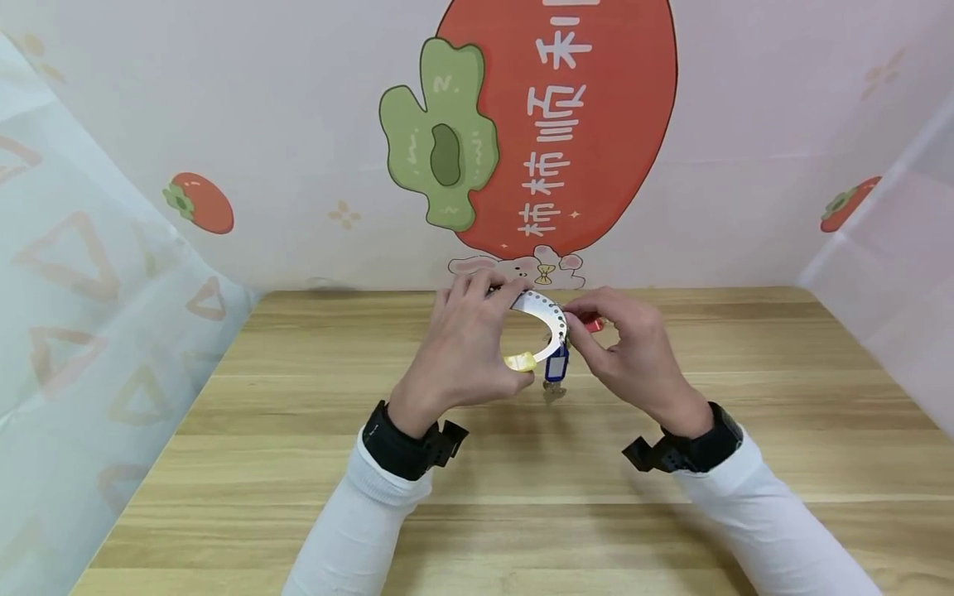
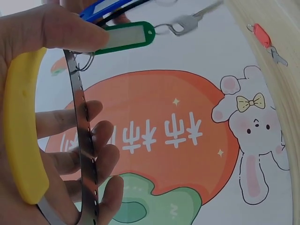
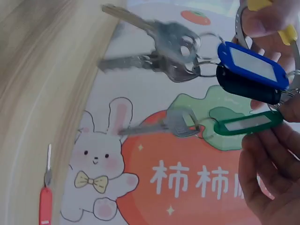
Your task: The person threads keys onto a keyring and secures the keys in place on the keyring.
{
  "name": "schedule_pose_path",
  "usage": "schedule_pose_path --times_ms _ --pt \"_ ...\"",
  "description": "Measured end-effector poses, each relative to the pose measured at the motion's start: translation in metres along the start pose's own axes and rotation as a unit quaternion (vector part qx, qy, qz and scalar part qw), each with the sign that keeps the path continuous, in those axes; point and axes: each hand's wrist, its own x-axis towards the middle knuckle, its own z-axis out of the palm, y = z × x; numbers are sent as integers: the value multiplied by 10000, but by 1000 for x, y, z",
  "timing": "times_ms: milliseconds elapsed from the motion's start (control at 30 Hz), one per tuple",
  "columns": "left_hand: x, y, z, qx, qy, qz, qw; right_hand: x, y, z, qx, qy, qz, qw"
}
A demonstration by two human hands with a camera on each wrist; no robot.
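Observation:
My left hand (image 1: 465, 348) grips a metal key ring holder (image 1: 551, 314), a flat hoop punched with small holes, by its yellow handle (image 2: 22, 126). At the hoop's right side, my right hand (image 1: 629, 352) pinches a green key tag (image 3: 248, 123) between thumb and fingers, its key (image 3: 161, 127) dangling. A blue key tag (image 3: 253, 65) and a black key tag (image 3: 246, 85) hang from the hoop beside it, with keys on their small rings. The hands hold everything above the table; the green tag is hidden behind fingers in the head view.
A red key tag (image 2: 262, 35) with a key lies on the wooden table (image 1: 298, 455), partly behind the right hand in the head view. A printed backdrop (image 1: 298, 124) stands along the table's far edge, with pale sheets at both sides.

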Motion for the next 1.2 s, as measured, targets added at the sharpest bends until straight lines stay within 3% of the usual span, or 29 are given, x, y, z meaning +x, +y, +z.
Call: schedule_pose_path --times_ms 100,367,600,833,967,1100,1200 --pt "0 0 1 -26 80 -12 10000 0 -1 1 -64 277 -105 9995" --pt "1 2 2 3 201 -12 9998 -1 -3 4 466 933 99 9945" --pt "0 4 4 208 53 36 9998 -1 -4 4 676 1098 117 9916" --pt "0 6 5 436 -79 217 9988 -1 -1 -3 161 672 -95 9976" --pt "0 5 5 530 -225 309 9979 -1 0 -7 -154 330 -423 9984" --pt "0 4 5 601 -425 349 9967 1 1 -10 -581 -87 -1010 9932" --pt "0 4 6 659 -575 339 9956 1 0 -12 -1076 -429 -1391 9835"
